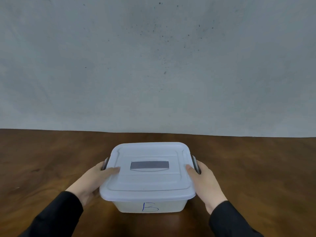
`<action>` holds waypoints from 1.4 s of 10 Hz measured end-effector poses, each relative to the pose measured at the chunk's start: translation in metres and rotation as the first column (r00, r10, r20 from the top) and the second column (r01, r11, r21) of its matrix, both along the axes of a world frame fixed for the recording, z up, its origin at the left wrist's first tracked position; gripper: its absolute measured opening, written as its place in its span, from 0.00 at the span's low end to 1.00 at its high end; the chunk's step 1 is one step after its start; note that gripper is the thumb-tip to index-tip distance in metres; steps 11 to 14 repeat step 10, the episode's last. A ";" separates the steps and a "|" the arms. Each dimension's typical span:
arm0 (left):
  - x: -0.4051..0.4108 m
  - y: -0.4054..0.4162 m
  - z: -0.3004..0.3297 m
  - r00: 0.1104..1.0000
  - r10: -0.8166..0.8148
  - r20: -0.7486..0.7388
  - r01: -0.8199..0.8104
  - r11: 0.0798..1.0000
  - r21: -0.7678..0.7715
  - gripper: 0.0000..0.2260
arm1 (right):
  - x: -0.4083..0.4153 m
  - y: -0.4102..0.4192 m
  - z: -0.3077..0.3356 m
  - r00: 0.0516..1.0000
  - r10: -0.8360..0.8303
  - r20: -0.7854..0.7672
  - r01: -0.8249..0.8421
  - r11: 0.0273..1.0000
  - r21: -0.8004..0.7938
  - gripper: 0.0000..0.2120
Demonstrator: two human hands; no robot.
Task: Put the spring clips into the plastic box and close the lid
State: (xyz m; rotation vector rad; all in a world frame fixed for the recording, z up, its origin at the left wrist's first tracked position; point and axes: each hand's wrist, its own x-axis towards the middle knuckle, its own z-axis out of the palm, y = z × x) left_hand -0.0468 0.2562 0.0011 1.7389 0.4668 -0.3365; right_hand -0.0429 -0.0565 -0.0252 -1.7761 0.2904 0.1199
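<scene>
A translucent white plastic box (148, 205) marked with a blue "B" stands on the wooden table. Its pale lid (148, 182) lies flat on top, with a grey handle (149, 165) in the middle. My left hand (93, 181) grips the box's left side, thumb on the lid, fingers at the grey left latch (105, 163). My right hand (206, 182) holds the right side the same way, at the grey right latch (195, 164). No spring clips are visible; the box's inside is hidden.
The dark brown wooden table (51, 159) runs the full width of the view. A grey speckled wall (153, 65) rises directly behind its far edge. Black sleeves cover both my forearms.
</scene>
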 end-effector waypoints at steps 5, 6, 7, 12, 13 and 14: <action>0.008 -0.019 -0.003 0.987 -0.125 0.099 0.053 0.842 0.537 0.28 | -0.005 0.000 0.004 0.972 0.194 0.129 -0.100 0.846 -0.524 0.26; 0.007 -0.018 -0.004 0.986 -0.134 0.098 0.061 0.843 0.535 0.28 | -0.008 0.001 0.006 0.972 0.202 0.117 -0.118 0.858 -0.500 0.26; 0.007 -0.017 -0.001 0.979 -0.164 0.124 0.072 0.839 0.540 0.29 | -0.009 0.001 0.004 0.974 0.185 0.134 -0.100 0.873 -0.477 0.27; -0.004 -0.010 0.005 0.973 -0.066 0.221 -0.001 0.957 0.290 0.34 | -0.008 0.003 0.001 0.985 0.137 0.108 -0.093 0.936 -0.339 0.30; -0.004 -0.010 0.005 0.973 -0.066 0.221 -0.001 0.957 0.290 0.34 | -0.008 0.003 0.001 0.985 0.137 0.108 -0.093 0.936 -0.339 0.30; -0.004 -0.010 0.005 0.973 -0.066 0.221 -0.001 0.957 0.290 0.34 | -0.008 0.003 0.001 0.985 0.137 0.108 -0.093 0.936 -0.339 0.30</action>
